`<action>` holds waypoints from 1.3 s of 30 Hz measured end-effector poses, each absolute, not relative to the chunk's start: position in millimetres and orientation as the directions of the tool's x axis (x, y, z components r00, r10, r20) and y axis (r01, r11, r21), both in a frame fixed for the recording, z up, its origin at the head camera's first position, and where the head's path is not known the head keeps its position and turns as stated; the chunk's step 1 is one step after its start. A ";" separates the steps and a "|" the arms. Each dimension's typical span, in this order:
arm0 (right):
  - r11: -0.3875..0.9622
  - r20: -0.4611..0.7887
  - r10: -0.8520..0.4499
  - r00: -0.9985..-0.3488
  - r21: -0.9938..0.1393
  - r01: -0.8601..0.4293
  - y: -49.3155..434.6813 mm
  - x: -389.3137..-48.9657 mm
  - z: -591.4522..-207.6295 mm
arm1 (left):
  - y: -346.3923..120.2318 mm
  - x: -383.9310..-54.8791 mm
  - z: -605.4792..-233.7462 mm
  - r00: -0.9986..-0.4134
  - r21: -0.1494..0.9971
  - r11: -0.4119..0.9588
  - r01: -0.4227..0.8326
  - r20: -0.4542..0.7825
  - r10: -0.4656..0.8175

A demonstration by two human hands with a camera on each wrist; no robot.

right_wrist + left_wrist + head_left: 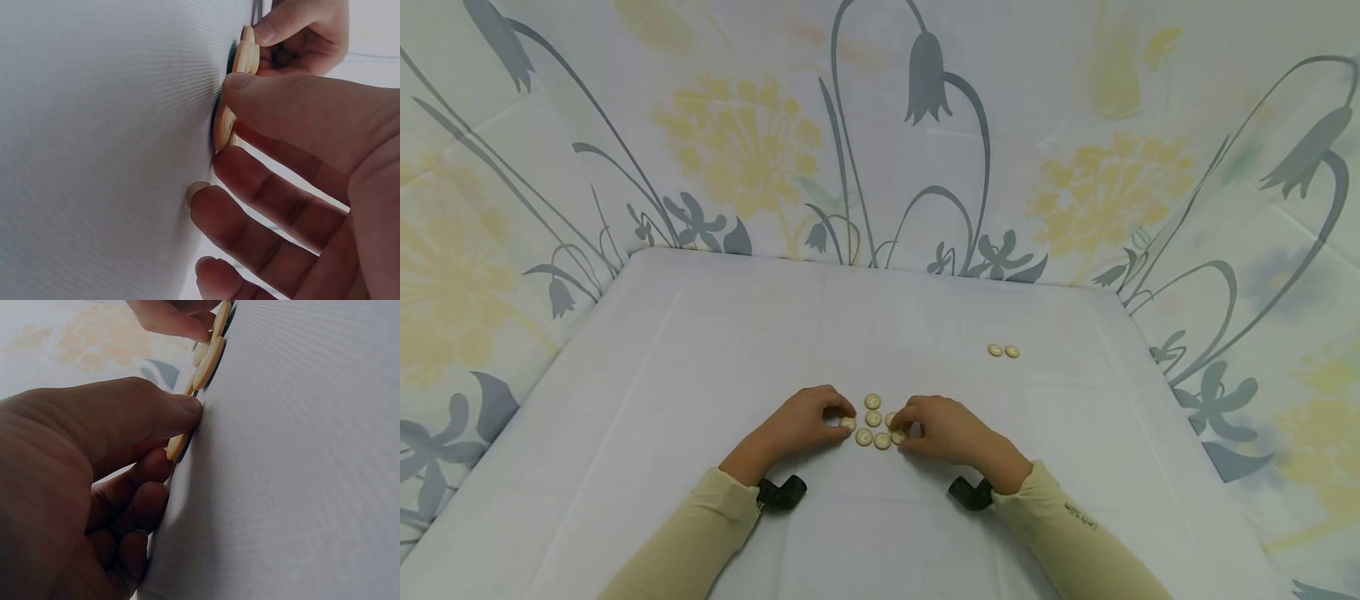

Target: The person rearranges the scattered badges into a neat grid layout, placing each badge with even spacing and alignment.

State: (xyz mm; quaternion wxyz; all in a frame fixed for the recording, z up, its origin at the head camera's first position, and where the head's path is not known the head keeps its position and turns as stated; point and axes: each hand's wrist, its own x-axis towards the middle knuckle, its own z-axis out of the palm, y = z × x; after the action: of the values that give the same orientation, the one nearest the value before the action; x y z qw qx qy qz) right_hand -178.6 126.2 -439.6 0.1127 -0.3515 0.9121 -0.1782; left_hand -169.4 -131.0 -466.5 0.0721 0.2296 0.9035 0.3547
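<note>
My left hand (803, 421) pinches a small round wooden disc (848, 423) between thumb and fingers at the left side of a tight cluster. In the left wrist view, this disc (177, 447) lies low against the cloth. On the cluster's right side my right hand (951, 429) pinches another wooden disc (897, 437), thumb on its near edge; the right wrist view has this disc (222, 128) close to the cloth. One more disc (890, 418) shows beside the right fingertips. Between the hands lie several matching discs (872, 402), pale with a darker rim and small central marks, like buttons.
Two similar discs (1003, 351) lie side by side farther back on the right. A white cloth (737, 325) covers the table, and flower-patterned fabric walls (880, 133) rise behind it and at both sides. Black wrist cameras (784, 492) sit at both cuffs.
</note>
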 end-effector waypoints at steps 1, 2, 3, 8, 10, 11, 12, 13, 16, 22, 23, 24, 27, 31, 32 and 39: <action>0.690 -0.082 -0.682 -0.727 -0.402 -0.602 125.5 -178.9 -439.5 | -131.1 -169.5 -466.6 -0.884 0.674 0.643 0.364 0.033 0.466; 0.692 -0.084 -0.682 -0.726 -0.397 -0.603 124.8 -179.2 -439.3 | -131.1 -169.5 -466.6 -0.884 0.674 0.643 0.364 0.034 0.466; 0.695 -0.087 -0.682 -0.727 -0.388 -0.605 124.2 -179.4 -439.2 | -131.1 -169.6 -466.8 -0.885 0.673 0.645 0.363 0.032 0.465; 0.708 -0.105 -0.678 -0.728 -0.363 -0.606 121.4 -179.7 -437.7 | -131.2 -170.0 -467.2 -0.887 0.672 0.647 0.359 0.030 0.461; 0.705 -0.108 -0.682 -0.723 -0.361 -0.611 120.6 -179.3 -437.2 | -131.1 -170.3 -467.6 -0.886 0.669 0.649 0.363 0.033 0.462; 0.702 -0.107 -0.684 -0.721 -0.363 -0.612 120.3 -179.1 -437.0 | -130.8 -170.4 -467.7 -0.887 0.667 0.650 0.364 0.034 0.461; 0.700 -0.105 -0.686 -0.720 -0.363 -0.615 120.0 -179.0 -437.2 | -130.6 -170.5 -467.9 -0.887 0.664 0.652 0.366 0.036 0.461; 0.700 -0.105 -0.687 -0.720 -0.364 -0.615 119.8 -178.8 -437.4 | -130.6 -170.6 -468.0 -0.886 0.662 0.653 0.368 0.038 0.461; 0.700 -0.099 -0.685 -0.722 -0.364 -0.614 119.7 -178.2 -438.5 | -130.3 -170.8 -468.7 -0.887 0.659 0.655 0.370 0.040 0.460; 0.699 -0.070 -0.686 -0.724 -0.341 -0.629 120.9 -177.0 -438.8 | -130.4 -170.7 -469.9 -0.887 0.660 0.655 0.368 0.038 0.460; 0.697 -0.064 -0.688 -0.723 -0.335 -0.634 121.2 -176.7 -438.1 | -130.4 -170.7 -470.2 -0.887 0.658 0.656 0.369 0.038 0.460; 0.695 -0.058 -0.691 -0.720 -0.329 -0.640 121.5 -176.3 -437.3 | -130.4 -170.6 -470.4 -0.887 0.657 0.658 0.369 0.038 0.460; 0.684 -0.044 -0.701 -0.712 -0.322 -0.654 122.8 -175.7 -434.6 | -130.9 -170.8 -470.6 -0.888 0.655 0.659 0.369 0.037 0.459; 0.671 -0.022 -0.712 -0.702 -0.318 -0.670 124.5 -177.1 -434.3 | -131.1 -170.8 -470.7 -0.888 0.660 0.656 0.366 0.036 0.459; 0.670 -0.017 -0.712 -0.702 -0.317 -0.672 125.0 -177.6 -434.6 | -131.2 -170.9 -470.7 -0.887 0.660 0.655 0.367 0.037 0.460; 0.682 -0.008 -0.696 -0.718 -0.319 -0.658 128.1 -181.6 -435.4 | -131.3 -171.1 -470.4 -0.888 0.663 0.655 0.362 0.031 0.459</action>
State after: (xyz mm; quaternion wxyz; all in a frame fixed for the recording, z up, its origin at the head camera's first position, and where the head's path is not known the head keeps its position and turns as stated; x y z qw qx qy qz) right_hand -181.6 128.1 -435.4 0.0647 -0.3702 0.9147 -0.1484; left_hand -171.1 -131.3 -470.4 0.0697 0.2264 0.9070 0.3483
